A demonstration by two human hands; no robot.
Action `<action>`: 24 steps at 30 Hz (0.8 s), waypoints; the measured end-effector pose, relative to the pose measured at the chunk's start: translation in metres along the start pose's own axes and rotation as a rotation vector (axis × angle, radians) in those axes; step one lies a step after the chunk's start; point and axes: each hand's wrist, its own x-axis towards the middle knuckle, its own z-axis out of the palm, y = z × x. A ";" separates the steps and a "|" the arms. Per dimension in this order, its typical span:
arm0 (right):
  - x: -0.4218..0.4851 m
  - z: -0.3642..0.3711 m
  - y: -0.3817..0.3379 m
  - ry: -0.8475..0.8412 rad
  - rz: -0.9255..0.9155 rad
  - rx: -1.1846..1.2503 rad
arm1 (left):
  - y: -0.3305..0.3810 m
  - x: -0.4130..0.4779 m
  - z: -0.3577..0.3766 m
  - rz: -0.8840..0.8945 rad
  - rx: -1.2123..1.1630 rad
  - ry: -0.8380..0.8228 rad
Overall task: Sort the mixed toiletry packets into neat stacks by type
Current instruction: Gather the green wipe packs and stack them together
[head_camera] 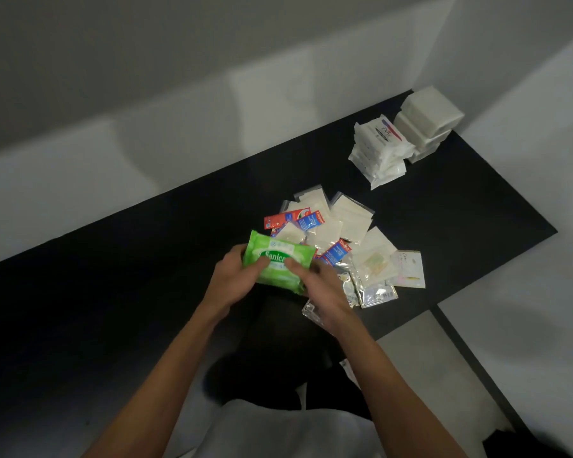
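Lifted off the black tabletop (113, 292), over the near-left edge of the mixed pile (348, 233): a green Sanicare wipes pack (278, 259), gripped at both ends. Left hand (235, 282) curled round the left end, thumb on the printed face; right hand (325, 292) wrapped on the right end, fingers (295, 264) bent over the front. Probably held two-handed to check its type before choosing a spot. Far right of the pile, already sorted: a leaning stack of white Dove packets (377, 150), close beside a stack of plain white blocks (427, 120). Loose in the pile: red-and-blue Colgate sachets (306, 219) among clear pouches. No green stack in sight, so likely a new one to start.
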 end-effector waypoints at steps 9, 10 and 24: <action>0.085 -0.075 -0.091 0.188 -0.058 0.129 | 0.134 0.104 0.052 0.119 -0.053 -0.065; 0.096 -0.083 -0.099 0.205 -0.053 0.133 | 0.145 0.117 0.059 0.124 -0.050 -0.073; 0.176 -0.122 -0.112 0.240 0.078 0.362 | 0.195 0.241 0.114 0.182 0.080 -0.144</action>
